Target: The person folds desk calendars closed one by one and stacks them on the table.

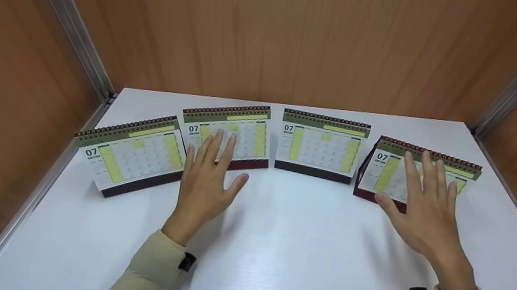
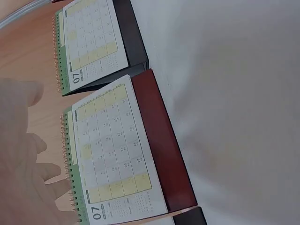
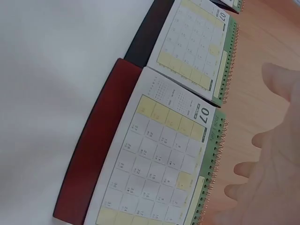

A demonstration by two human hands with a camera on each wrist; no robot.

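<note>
Several desk calendars stand in an arc on the white table, each showing month 07. My left hand (image 1: 205,183), palm down with straight, slightly spread fingers, overlaps the lower part of a red-based calendar (image 1: 254,139) left of the middle. Beside that one, at the far left, stands a dark-based calendar (image 1: 140,156). Another dark-based calendar (image 1: 322,151) is between my hands. At the right, my right hand (image 1: 430,219) extends its fingers in front of a second red-based calendar (image 1: 386,170). Both hands hold nothing. Spiral bindings (image 3: 218,154) run along the calendars' top edges.
The white table (image 1: 273,258) is enclosed by a wooden back panel (image 1: 274,31) and wooden side panels with metal corner posts (image 1: 69,12). Black wrist straps (image 1: 187,261) show at the sleeve cuffs. Shadows of both hands fall on the tabletop.
</note>
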